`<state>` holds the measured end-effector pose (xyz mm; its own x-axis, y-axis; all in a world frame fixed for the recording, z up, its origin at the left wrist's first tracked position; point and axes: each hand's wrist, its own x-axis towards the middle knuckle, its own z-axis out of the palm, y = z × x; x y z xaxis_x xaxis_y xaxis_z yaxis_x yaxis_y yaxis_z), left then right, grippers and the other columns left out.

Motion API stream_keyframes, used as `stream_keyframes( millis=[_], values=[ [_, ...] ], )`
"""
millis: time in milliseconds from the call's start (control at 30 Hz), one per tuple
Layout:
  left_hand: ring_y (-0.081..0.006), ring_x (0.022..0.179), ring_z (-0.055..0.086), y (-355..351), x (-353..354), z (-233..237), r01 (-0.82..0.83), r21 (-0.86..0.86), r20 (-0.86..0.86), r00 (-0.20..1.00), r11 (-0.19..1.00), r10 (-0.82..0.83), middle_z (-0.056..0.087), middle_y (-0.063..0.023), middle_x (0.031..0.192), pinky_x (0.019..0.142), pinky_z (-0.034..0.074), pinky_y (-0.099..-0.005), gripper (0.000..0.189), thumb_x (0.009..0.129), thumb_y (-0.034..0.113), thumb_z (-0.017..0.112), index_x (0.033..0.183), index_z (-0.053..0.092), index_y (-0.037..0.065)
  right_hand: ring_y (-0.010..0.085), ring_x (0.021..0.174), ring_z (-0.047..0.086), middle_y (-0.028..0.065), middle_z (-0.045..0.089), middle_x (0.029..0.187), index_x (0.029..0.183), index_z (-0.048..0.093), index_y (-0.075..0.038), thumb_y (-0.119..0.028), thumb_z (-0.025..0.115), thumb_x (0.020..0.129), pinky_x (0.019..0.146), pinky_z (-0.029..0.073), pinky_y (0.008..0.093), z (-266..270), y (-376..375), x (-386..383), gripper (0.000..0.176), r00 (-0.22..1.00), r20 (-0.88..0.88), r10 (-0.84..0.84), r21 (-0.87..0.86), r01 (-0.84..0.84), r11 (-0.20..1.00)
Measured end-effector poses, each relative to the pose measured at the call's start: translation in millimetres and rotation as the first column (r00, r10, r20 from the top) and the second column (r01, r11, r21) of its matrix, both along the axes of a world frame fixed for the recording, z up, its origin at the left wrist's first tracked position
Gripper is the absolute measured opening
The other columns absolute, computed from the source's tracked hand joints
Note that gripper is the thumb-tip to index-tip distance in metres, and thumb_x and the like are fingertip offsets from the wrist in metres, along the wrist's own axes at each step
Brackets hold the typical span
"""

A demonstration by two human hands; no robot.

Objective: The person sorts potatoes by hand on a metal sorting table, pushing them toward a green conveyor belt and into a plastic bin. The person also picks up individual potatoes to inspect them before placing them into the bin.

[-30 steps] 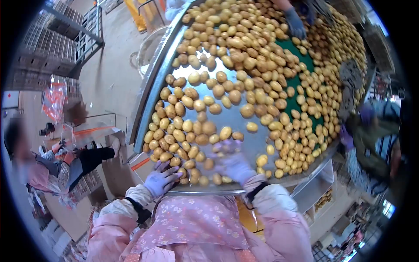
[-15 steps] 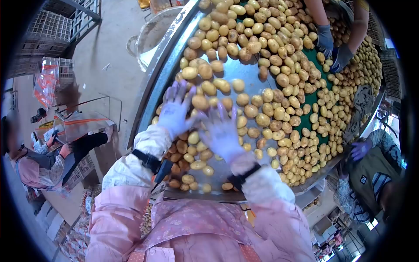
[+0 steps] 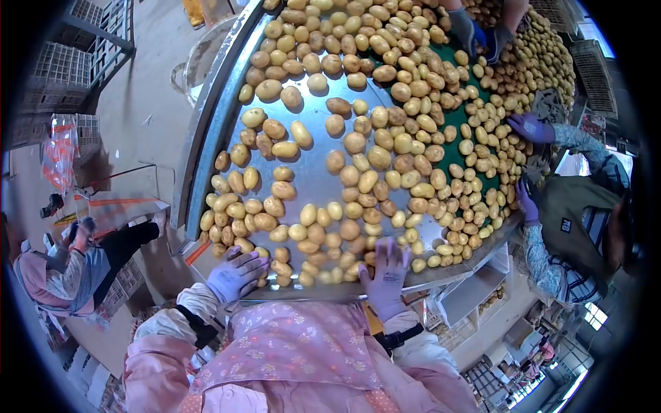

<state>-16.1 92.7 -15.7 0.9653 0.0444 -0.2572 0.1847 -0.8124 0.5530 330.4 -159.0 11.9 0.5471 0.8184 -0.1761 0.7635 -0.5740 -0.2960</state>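
Both of my hands wear lavender gloves and lie at the near edge of a metal sorting table [image 3: 265, 180] strewn with potatoes [image 3: 315, 234]. My left hand [image 3: 235, 275] rests at the near left corner, fingers stretched out flat against a few potatoes. Further right, my right hand [image 3: 387, 279] points away from me with its fingers apart, touching or just beside potatoes at the edge. Neither hand grips anything. A green belt [image 3: 451, 153] shows between the potatoes on the right.
At the far right, a co-worker's blue-gloved hands [image 3: 482, 38] reach into the potatoes. Another person's purple-gloved hand [image 3: 530, 128] lies at the right edge. On the left stand a white tub [image 3: 206, 58], stacked crates [image 3: 62, 72] and a seated person [image 3: 65, 275].
Both hands have come back toward my body, to the near edge. Potatoes have shifted nearer, baring more metal. The person on the right now has hands at the potatoes. My view has shifted.
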Motion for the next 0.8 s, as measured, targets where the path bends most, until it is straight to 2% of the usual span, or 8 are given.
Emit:
stream_keyframes(
  millis=[167, 333, 467, 500, 567, 633, 700, 800],
  values=[
    [-0.0368, 0.121, 0.061, -4, 72, 25, -0.305, -0.031, 0.179, 0.935, 0.952, 0.306, 0.062, -0.0117, 0.139, 0.105, 0.047, -0.0529, 0.05, 0.088, 0.025, 0.07, 0.137, 0.064, 0.012, 0.036, 0.123, 0.059, 0.0158, 0.06, 0.131, 0.134, 0.059, -0.005, -0.02, 0.072, 0.085, 0.101, 0.05, 0.0483, -23, 61, 1, 0.052, 0.916, -0.346, 0.205, 0.283, -0.107, 0.953],
    [-0.0365, 0.113, 0.063, -26, 167, 16, -0.341, 0.003, 0.066, 0.938, 0.94, 0.34, 0.062, -0.0129, 0.13, 0.095, 0.052, -0.049, 0.047, 0.086, 0.021, 0.07, 0.131, 0.064, 0.013, 0.0393, 0.128, 0.055, 0.0191, 0.057, 0.135, 0.137, 0.057, -0.01, -0.012, 0.071, 0.083, 0.106, 0.047, 0.0483, -36, 126, -32, 0.056, 0.948, -0.275, 0.162, -0.049, -0.182, 0.982],
    [-0.0331, 0.107, 0.066, -32, 170, 9, -0.291, 0.096, -0.05, 0.954, 0.952, 0.297, 0.06, -0.0113, 0.122, 0.088, 0.053, -0.0496, 0.034, 0.086, 0.023, 0.069, 0.12, 0.065, 0.017, 0.0363, 0.104, 0.063, 0.0175, 0.062, 0.116, 0.121, 0.061, -0.007, -0.012, 0.077, 0.078, 0.089, 0.053, 0.0444, -53, 91, -32, 0.047, 0.959, -0.283, 0.016, 0.517, 0.139, 0.845],
    [-0.033, 0.105, 0.067, -31, 165, 7, -0.242, 0.146, -0.086, 0.963, 0.959, 0.256, 0.06, -0.0116, 0.122, 0.087, 0.054, -0.0494, 0.033, 0.087, 0.022, 0.069, 0.119, 0.065, 0.018, 0.0347, 0.094, 0.063, 0.014, 0.062, 0.109, 0.118, 0.06, -0.006, -0.013, 0.074, 0.089, 0.084, 0.055, 0.0429, -37, 72, -29, 0.032, 0.892, -0.44, -0.107, 0.42, 0.31, 0.853],
    [-0.0379, 0.095, 0.07, -35, 155, -9, -0.207, 0.195, -0.126, 0.964, 0.959, 0.234, 0.06, -0.0167, 0.123, 0.081, 0.056, -0.0509, 0.026, 0.091, 0.023, 0.064, 0.116, 0.065, 0.019, 0.0296, 0.095, 0.064, 0.0122, 0.064, 0.11, 0.123, 0.059, -0.005, -0.016, 0.073, 0.094, 0.086, 0.055, 0.04, -48, 11, -11, 0.034, 0.278, -0.951, -0.135, 0.092, 0.673, 0.733],
    [-0.0401, 0.093, 0.071, -32, 160, 4, -0.312, 0.095, -0.197, 0.925, 0.945, 0.325, 0.064, -0.0203, 0.117, 0.078, 0.056, -0.052, 0.025, 0.094, 0.026, 0.061, 0.117, 0.064, 0.017, 0.0255, 0.098, 0.064, 0.0111, 0.065, 0.113, 0.13, 0.057, -0.005, -0.018, 0.072, 0.097, 0.088, 0.055, 0.0379, -38, -26, -22, 0.038, -0.069, -0.987, -0.147, -0.149, 0.746, 0.65],
    [-0.0418, 0.092, 0.072, -35, 173, 5, -0.504, -0.055, -0.274, 0.838, 0.862, 0.472, 0.071, -0.024, 0.101, 0.079, 0.056, -0.0539, 0.028, 0.1, 0.032, 0.055, 0.119, 0.063, 0.013, 0.0223, 0.101, 0.064, 0.0108, 0.065, 0.118, 0.139, 0.054, -0.004, -0.02, 0.071, 0.1, 0.09, 0.055, 0.0366, -14, -46, -41, 0.046, 0.04, -0.959, -0.279, -0.143, 0.782, 0.607],
    [-0.0411, 0.087, 0.073, -88, 217, 57, -0.666, -0.483, -0.426, 0.745, 0.568, 0.513, 0.073, -0.021, 0.095, 0.078, 0.057, -0.0527, 0.03, 0.104, 0.031, 0.052, 0.118, 0.062, 0.007, 0.0222, 0.102, 0.064, 0.0123, 0.065, 0.121, 0.145, 0.05, -0.004, -0.018, 0.074, 0.096, 0.092, 0.054, 0.0359, 20, -28, -56, 0.056, 0.58, -0.785, -0.218, 0.222, 0.592, 0.775]
  ],
)
